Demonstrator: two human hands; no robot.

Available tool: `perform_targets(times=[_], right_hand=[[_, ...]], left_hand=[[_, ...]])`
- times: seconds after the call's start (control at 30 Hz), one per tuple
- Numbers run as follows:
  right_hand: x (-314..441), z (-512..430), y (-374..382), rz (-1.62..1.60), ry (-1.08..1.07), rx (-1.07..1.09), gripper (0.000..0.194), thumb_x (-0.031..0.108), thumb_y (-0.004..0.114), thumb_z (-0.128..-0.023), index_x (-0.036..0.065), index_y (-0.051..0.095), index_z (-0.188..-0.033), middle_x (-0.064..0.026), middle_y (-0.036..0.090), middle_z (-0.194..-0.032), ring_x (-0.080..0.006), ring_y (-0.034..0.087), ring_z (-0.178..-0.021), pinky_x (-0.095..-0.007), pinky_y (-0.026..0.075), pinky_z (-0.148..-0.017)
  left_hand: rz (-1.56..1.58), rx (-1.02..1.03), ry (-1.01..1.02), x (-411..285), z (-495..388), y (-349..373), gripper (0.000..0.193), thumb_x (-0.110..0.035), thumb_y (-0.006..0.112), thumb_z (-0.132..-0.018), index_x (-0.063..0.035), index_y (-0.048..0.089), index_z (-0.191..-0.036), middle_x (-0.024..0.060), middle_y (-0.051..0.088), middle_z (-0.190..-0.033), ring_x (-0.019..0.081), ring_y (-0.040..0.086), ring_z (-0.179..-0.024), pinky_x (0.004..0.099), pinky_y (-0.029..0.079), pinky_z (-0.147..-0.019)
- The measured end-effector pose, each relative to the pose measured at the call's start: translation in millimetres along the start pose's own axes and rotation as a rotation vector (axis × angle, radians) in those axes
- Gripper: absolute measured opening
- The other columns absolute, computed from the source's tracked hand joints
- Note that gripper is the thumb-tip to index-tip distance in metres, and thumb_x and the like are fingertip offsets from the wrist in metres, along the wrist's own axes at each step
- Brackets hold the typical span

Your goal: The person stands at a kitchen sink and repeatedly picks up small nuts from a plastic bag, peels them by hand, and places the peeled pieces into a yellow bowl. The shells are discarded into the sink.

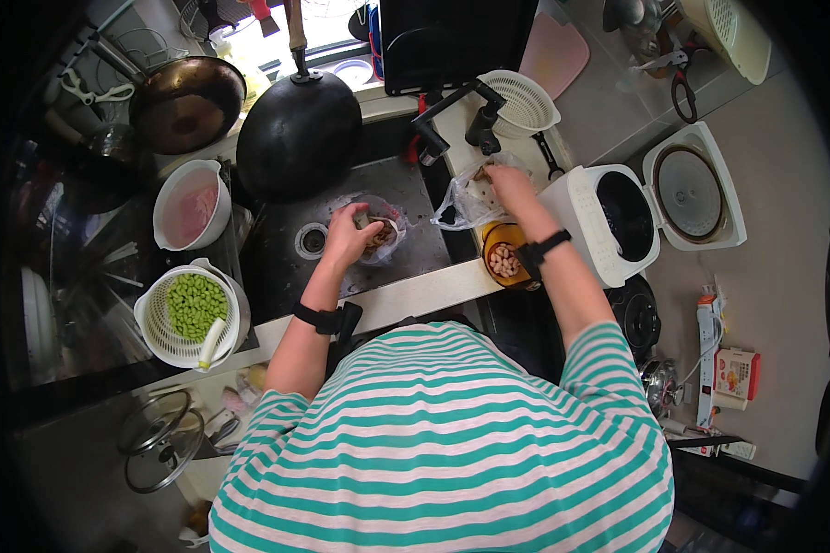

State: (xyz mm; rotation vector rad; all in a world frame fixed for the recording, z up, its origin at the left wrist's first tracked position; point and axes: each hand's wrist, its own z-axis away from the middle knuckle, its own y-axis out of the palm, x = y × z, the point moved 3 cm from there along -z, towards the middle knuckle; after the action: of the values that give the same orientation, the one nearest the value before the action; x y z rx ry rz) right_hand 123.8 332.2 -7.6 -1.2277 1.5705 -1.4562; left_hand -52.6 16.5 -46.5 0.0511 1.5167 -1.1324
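My left hand [349, 235] is over the sink [415, 186], its thumb and fingers apart at the rim of a plastic bag [394, 245] that holds brown bits, perhaps peanut shells. My right hand [510, 186] reaches into a clear plastic bag [465, 200] on the counter, its fingertips at some brown pieces that look like unshelled peanuts [484, 173]; whether it grips one is not clear. Below my right forearm stands an amber bowl [491, 238] with shelled pink peanuts [504, 260] in it.
A black wok [301, 135] leans behind the sink, beside the faucet [484, 128]. To the left are a white colander [149, 321] of green beans [196, 304] and a white bowl [173, 200] holding pink meat in liquid. An opened white rice cooker [588, 221] stands on the right.
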Motion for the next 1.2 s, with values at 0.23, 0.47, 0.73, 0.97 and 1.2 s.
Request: perform_targets(times=[0.23,0.47,0.73,0.97,1.2], right_hand=[[-16,-33,35,0.195,0.026,0.098,0.011,0.013,0.061,-0.087,0.008,0.069,-0.092,-0.0179,0.07,-0.09,-0.0376,0.069,-0.086,-0.0488,0.056,-0.073],[-11,-10,-5,-0.151,0.019,0.018,0.018,0.019,0.074,-0.084,0.008,0.07,-0.097,-0.0115,0.068,-0.08,-0.029,0.065,-0.066,-0.04,0.052,-0.06],[87,18,-46,-1.331,0.419,0.135,0.017,0.022,0.072,-0.094,0.006,0.069,-0.097,0.0057,0.056,-0.067,-0.0031,0.048,-0.053,-0.0197,0.035,-0.046],[173,6,-24,-1.513,0.41,0.224,0.015,0.026,0.068,-0.098,0.012,0.064,-0.092,0.0089,0.046,-0.064,-0.001,0.038,-0.051,-0.0176,0.029,-0.046],[192,-16,-22,-1.055,-0.014,0.127,0.03,0.029,0.058,-0.097,-0.001,0.058,-0.09,-0.0119,0.061,-0.074,-0.0196,0.057,-0.069,-0.034,0.048,-0.065]], left_hand=[[0.086,-0.059,0.018,2,24,-20,0.051,-0.03,0.076,-0.085,-0.01,0.065,-0.13,0.0188,0.058,-0.134,0.031,0.056,-0.125,0.0385,0.044,-0.107],[0.548,0.091,0.05,-12,23,-25,0.041,-0.024,0.073,-0.09,-0.0074,0.068,-0.126,0.0134,0.067,-0.126,0.024,0.062,-0.12,0.032,0.044,-0.104],[0.201,-0.101,0.481,-64,28,-18,0.045,-0.02,0.081,-0.083,-0.0076,0.066,-0.123,0.0149,0.063,-0.128,0.0232,0.067,-0.105,0.0329,0.056,-0.085],[0.444,-0.062,0.249,-88,43,-22,0.023,-0.008,0.074,-0.091,-0.0018,0.063,-0.11,0.0051,0.072,-0.09,0.0095,0.066,-0.078,0.0241,0.053,-0.07],[0.858,0.111,0.134,-58,38,-26,0.016,-0.017,0.056,-0.105,-0.0023,0.061,-0.105,0.0013,0.066,-0.085,0.0059,0.06,-0.072,0.0205,0.049,-0.066]])
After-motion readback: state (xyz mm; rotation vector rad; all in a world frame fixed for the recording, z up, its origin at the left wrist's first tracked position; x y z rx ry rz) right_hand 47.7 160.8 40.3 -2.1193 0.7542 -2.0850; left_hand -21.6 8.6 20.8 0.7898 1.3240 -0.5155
